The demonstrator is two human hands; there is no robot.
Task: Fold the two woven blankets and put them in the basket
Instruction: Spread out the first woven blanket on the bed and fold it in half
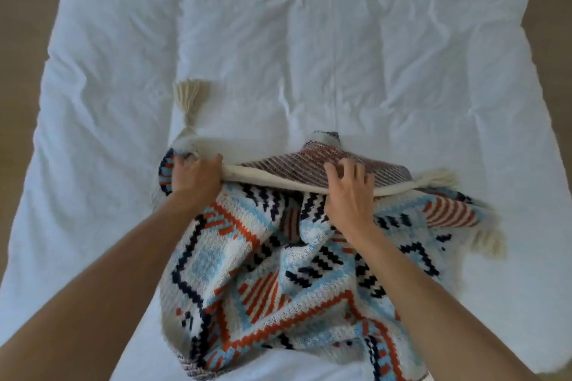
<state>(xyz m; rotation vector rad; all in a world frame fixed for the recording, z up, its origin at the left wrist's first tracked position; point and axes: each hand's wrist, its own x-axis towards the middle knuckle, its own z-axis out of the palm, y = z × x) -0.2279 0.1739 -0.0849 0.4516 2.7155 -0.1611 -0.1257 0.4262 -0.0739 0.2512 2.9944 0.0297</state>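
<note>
White, rumpled duvet (278, 40) covers the bed and fills most of the head view, with strips of brown floor (18, 40) along the left and right edges of the frame. One woven blanket (247, 257), patterned in pale blue, orange, navy and white, lies bunched in the lower centre, spilling toward the bottom edge. Its cream edge (278, 178) is drawn taut across the middle of the frame between both hands. The left hand (195, 176) is clenched around the edge at its left end, fingers curled over the cloth. The right hand (349, 192) has its fingers hooked over the same edge further right, gripping it. Holding the hem stretched like this probably serves to straighten one side, so that a clean fold can be laid on the bed. A cream tassel (192, 96) trails up and left from the gripped corner. Neither the second blanket nor the basket is visible.
</note>
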